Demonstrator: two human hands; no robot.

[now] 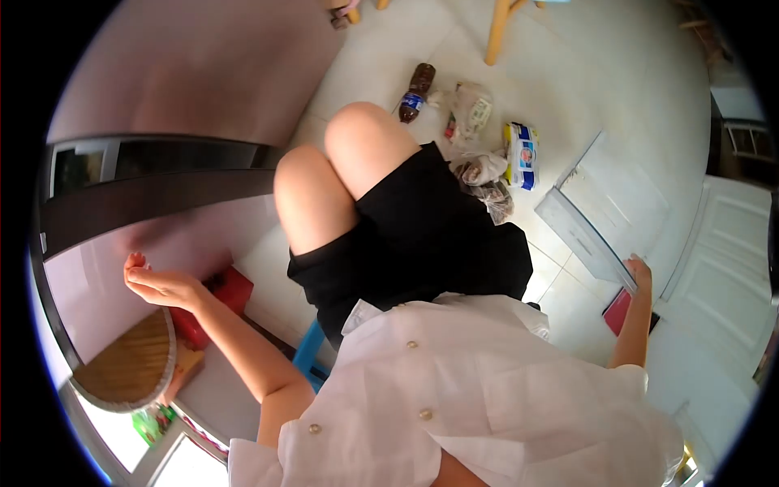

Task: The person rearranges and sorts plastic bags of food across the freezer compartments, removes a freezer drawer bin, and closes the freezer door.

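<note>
My right hand (639, 273) grips the near end of a clear plastic drawer (586, 235), which is tilted over the tiled floor on my right. Out to the left, my left hand (160, 286) is raised with its fingers curled together in front of a glossy pinkish panel (97, 296). A small whitish bit shows at those fingers, too small to name. Below that hand are a round brown woven-looking board (130, 361) and a red box (231, 292).
On the floor ahead lie a dark bottle with a blue label (414, 93), plastic bags (471, 109) and a yellow, white and blue packet (522, 156). A blue stool (309, 349) is under me. White panelled doors (722, 252) stand at right. Wooden furniture legs (497, 36) are at the top.
</note>
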